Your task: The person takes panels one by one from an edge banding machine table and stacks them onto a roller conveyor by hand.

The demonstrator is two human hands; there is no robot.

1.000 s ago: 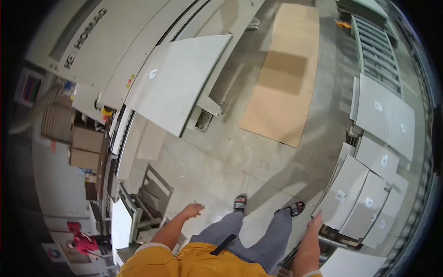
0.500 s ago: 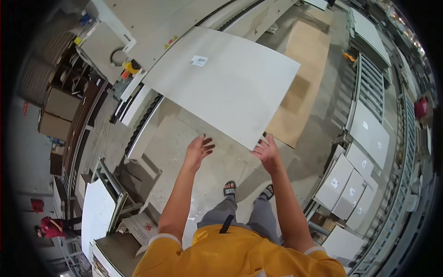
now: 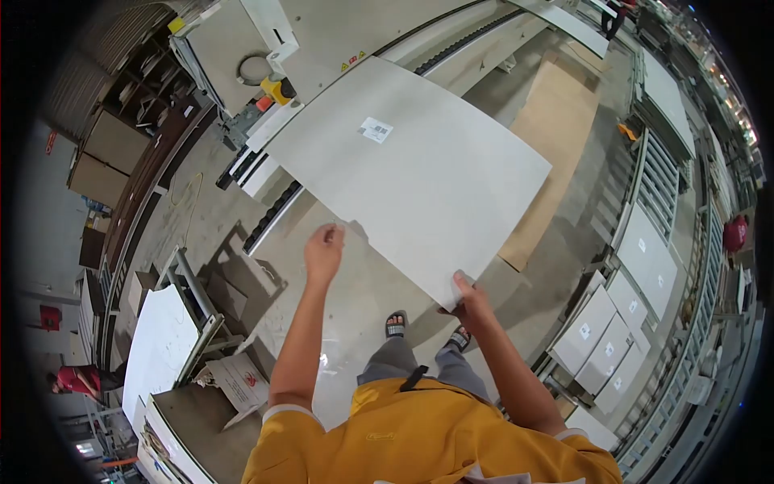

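A large pale grey panel point(image 3: 435, 169) with a white label point(image 3: 376, 130) slants out from a machine, its near corner pointing toward me. My right hand point(image 3: 472, 302) grips that corner, thumb on the top face and fingers below, partly hidden by the panel. Close to the panel's near left edge is my left hand point(image 3: 324, 252), its fingers curled in; I see a small gap between it and the edge, and nothing shows in it.
The machine point(image 3: 330, 36) stands ahead with a black chain track point(image 3: 272, 218). A brown board point(image 3: 556, 121) lies on the floor beyond the panel. Roller conveyors point(image 3: 655, 173) with labelled panels point(image 3: 592, 310) run along the right. A white-topped stand point(image 3: 161, 343) and a person point(image 3: 81, 377) are at left.
The panel's near corner has come closer to me. My right hand has taken hold of that corner. My left hand has shifted slightly left and its fingers have curled in.
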